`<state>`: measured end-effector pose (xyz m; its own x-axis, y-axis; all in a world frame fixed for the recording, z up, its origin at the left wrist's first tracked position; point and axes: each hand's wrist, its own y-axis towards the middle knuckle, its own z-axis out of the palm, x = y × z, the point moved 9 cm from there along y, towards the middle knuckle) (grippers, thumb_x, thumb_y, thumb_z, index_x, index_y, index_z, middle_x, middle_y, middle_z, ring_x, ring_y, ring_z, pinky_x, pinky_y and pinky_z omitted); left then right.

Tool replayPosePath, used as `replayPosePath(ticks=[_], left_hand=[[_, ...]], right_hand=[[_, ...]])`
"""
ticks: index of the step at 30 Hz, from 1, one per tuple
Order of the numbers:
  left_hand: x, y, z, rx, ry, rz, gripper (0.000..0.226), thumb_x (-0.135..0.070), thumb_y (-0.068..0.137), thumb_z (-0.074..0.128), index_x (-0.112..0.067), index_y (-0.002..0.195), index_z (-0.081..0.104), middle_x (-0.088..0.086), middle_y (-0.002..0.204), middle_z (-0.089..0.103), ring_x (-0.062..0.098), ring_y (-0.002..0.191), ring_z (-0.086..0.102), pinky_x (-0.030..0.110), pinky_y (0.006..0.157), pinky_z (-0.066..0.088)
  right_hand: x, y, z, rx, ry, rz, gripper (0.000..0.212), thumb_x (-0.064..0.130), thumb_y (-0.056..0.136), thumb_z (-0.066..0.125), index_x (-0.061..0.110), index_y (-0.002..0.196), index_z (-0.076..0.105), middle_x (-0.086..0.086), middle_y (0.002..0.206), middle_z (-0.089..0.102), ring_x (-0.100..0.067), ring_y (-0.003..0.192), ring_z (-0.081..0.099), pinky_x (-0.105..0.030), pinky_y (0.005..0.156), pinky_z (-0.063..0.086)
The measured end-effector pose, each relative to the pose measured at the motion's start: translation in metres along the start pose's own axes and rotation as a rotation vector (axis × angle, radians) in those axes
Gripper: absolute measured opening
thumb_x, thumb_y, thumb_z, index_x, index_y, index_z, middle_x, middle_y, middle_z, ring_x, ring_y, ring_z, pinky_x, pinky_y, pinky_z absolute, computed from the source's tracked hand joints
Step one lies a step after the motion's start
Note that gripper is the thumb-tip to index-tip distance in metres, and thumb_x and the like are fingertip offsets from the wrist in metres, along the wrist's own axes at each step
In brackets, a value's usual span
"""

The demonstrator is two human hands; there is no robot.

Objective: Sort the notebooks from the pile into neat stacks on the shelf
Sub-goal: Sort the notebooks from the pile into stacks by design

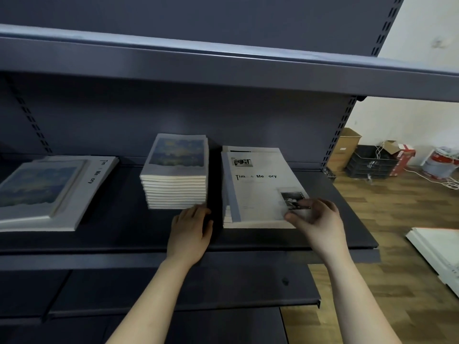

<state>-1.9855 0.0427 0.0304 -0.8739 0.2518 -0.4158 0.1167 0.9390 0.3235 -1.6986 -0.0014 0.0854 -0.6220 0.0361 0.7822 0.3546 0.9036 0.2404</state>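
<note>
On the dark shelf (124,234) stand a neat stack of blue-painting notebooks (176,175) in the middle and a looser stack of white "Time & Memory" notebooks (258,184) to its right. At the left lies the pile (47,192), a blue-painting notebook on top of a "Time & Memory" one. My left hand (190,232) rests on the shelf with fingertips at the front bottom of the middle stack. My right hand (315,219) pinches the near right corner of the top white notebook, which lies slightly skewed.
A shelf board (223,63) hangs overhead and a lower shelf (173,289) juts out below. To the right on the wooden floor stand cardboard boxes (344,150), a black crate (370,162), buckets and cables. White panels (439,249) lie at the far right.
</note>
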Motion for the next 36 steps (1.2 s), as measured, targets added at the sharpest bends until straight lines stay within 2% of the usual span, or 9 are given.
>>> replayPosePath(ticks=[4, 7, 10, 21, 30, 36], left_hand=[[0.001, 0.000, -0.001, -0.012, 0.002, -0.010, 0.028, -0.032, 0.096, 0.044, -0.023, 0.121, 0.054, -0.004, 0.125, 0.055, 0.018, 0.115, 0.047, 0.032, 0.096, 0.033], [-0.001, -0.002, -0.002, -0.031, 0.003, -0.006, 0.026, -0.030, 0.096, 0.045, -0.023, 0.119, 0.055, -0.005, 0.122, 0.056, 0.017, 0.113, 0.049, 0.030, 0.093, 0.033], [-0.001, -0.002, -0.002, -0.039, 0.012, -0.006, 0.026, -0.030, 0.095, 0.046, -0.023, 0.118, 0.056, -0.005, 0.121, 0.056, 0.017, 0.111, 0.049, 0.029, 0.092, 0.032], [-0.001, -0.001, -0.001, -0.050, 0.012, -0.007, 0.027, -0.029, 0.094, 0.047, -0.022, 0.118, 0.057, -0.005, 0.119, 0.057, 0.016, 0.109, 0.051, 0.029, 0.091, 0.034], [0.000, -0.001, -0.001, -0.054, 0.023, -0.018, 0.028, -0.033, 0.095, 0.045, -0.024, 0.120, 0.055, -0.007, 0.120, 0.055, 0.014, 0.111, 0.049, 0.028, 0.093, 0.033], [0.000, 0.000, 0.000, -0.055, 0.012, -0.010, 0.028, -0.032, 0.094, 0.046, -0.024, 0.118, 0.056, -0.006, 0.118, 0.056, 0.014, 0.109, 0.050, 0.030, 0.092, 0.036]], right_hand=[[0.004, -0.005, 0.007, 0.029, -0.033, -0.071, 0.045, 0.034, 0.065, 0.084, 0.031, 0.105, 0.063, 0.009, 0.124, 0.045, -0.016, 0.112, 0.051, -0.030, 0.087, 0.044], [0.003, -0.006, 0.008, -0.002, -0.047, -0.062, 0.052, 0.037, 0.066, 0.083, 0.027, 0.113, 0.065, 0.003, 0.135, 0.045, -0.017, 0.118, 0.050, -0.025, 0.086, 0.039], [0.005, -0.007, 0.011, -0.033, -0.062, -0.076, 0.056, 0.040, 0.066, 0.082, 0.027, 0.117, 0.065, 0.000, 0.141, 0.043, -0.019, 0.123, 0.048, -0.031, 0.094, 0.042], [0.016, 0.013, 0.023, -0.037, -0.111, -0.154, 0.057, 0.041, 0.070, 0.079, 0.019, 0.121, 0.064, -0.006, 0.137, 0.049, -0.022, 0.127, 0.045, -0.022, 0.087, 0.031], [0.018, 0.025, 0.028, -0.036, -0.097, -0.183, 0.053, 0.033, 0.068, 0.083, 0.012, 0.114, 0.067, -0.008, 0.123, 0.057, -0.024, 0.117, 0.052, -0.021, 0.084, 0.034], [0.014, 0.024, 0.029, -0.034, -0.096, -0.153, 0.053, 0.035, 0.068, 0.082, 0.014, 0.114, 0.066, -0.008, 0.127, 0.054, -0.025, 0.119, 0.050, -0.022, 0.087, 0.034]])
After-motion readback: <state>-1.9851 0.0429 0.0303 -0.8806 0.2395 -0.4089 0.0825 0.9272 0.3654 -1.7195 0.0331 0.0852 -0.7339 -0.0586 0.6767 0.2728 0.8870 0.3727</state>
